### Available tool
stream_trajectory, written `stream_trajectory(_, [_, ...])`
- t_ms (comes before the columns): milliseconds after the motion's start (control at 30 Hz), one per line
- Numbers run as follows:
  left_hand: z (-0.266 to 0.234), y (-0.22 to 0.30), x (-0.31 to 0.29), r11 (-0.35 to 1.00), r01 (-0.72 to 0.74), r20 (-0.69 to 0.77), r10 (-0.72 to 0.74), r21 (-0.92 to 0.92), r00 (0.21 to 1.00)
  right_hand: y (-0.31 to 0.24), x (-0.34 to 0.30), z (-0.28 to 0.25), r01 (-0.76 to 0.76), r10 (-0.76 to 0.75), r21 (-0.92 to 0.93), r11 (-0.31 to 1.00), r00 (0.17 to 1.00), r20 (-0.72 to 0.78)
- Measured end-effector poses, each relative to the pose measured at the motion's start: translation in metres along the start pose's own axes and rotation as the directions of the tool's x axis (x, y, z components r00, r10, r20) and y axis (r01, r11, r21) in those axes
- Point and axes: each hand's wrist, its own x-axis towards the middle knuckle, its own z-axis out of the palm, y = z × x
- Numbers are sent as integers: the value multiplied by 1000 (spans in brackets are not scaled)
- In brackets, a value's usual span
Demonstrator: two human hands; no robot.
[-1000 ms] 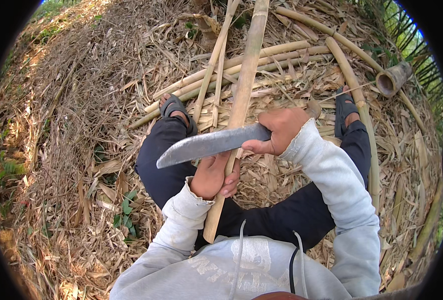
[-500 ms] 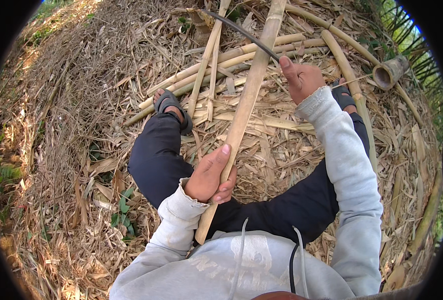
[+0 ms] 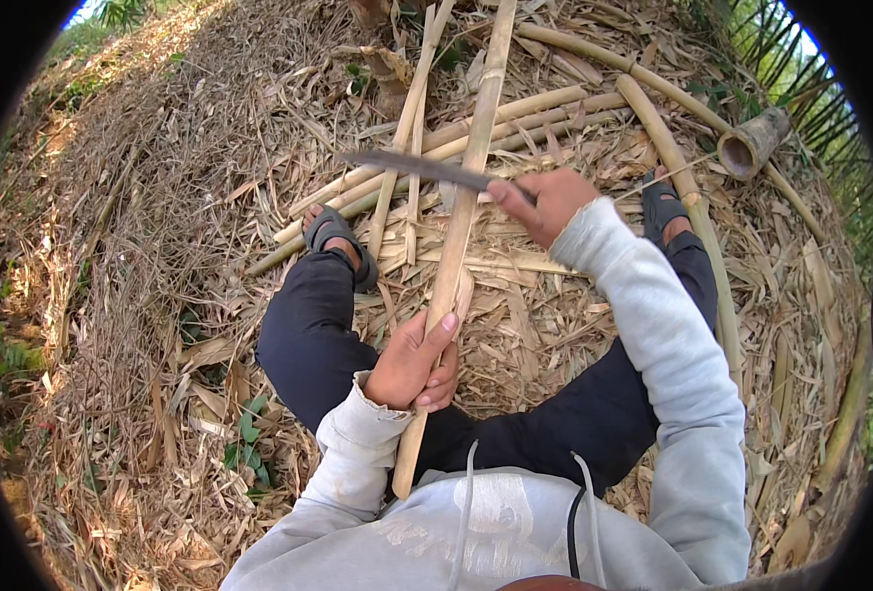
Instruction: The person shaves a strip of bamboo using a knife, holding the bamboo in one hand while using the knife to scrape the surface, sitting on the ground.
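Observation:
A long split bamboo strip (image 3: 464, 202) runs from my lap up to the far edge of the view. Near its lower end my left hand (image 3: 415, 364) is wrapped round it, thumb on top. My right hand (image 3: 547, 200) grips a machete (image 3: 417, 166) by its handle, most of which the fingers hide. The dark blade points left and lies across the strip, well beyond my left hand. A pale curl or sliver of bamboo (image 3: 464, 295) shows at the strip's right edge, just past my left thumb.
Several bamboo poles (image 3: 545, 101) lie crosswise beyond my sandalled feet (image 3: 343, 241). Two thin strips (image 3: 402, 148) lean over them next to a cut stump (image 3: 387, 74). A hollow bamboo section (image 3: 751, 145) rests at the far right. Dry leaves and shavings (image 3: 525, 325) cover the ground.
My right hand and the machete have come down and left, the blade swinging lower across the strip. The strip's far end has shifted left; my left hand keeps its hold, slightly lower.

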Motion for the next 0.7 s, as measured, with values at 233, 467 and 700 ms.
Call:
stream_trajectory(233, [-5,-6,1,999,-1,-15,1,46,1000,-5,-7,-1,82,-71,-166,983,995,67])
stream_trajectory(467, [-6,-10,0,997,45,50,-48,65,998,32,10,-6,0,4,65,998,997,-71])
stream_trajectory(700, [3,-13,7,992,-38,-32,43,122,999,25,6,-5,7,14,228,974,995,-94])
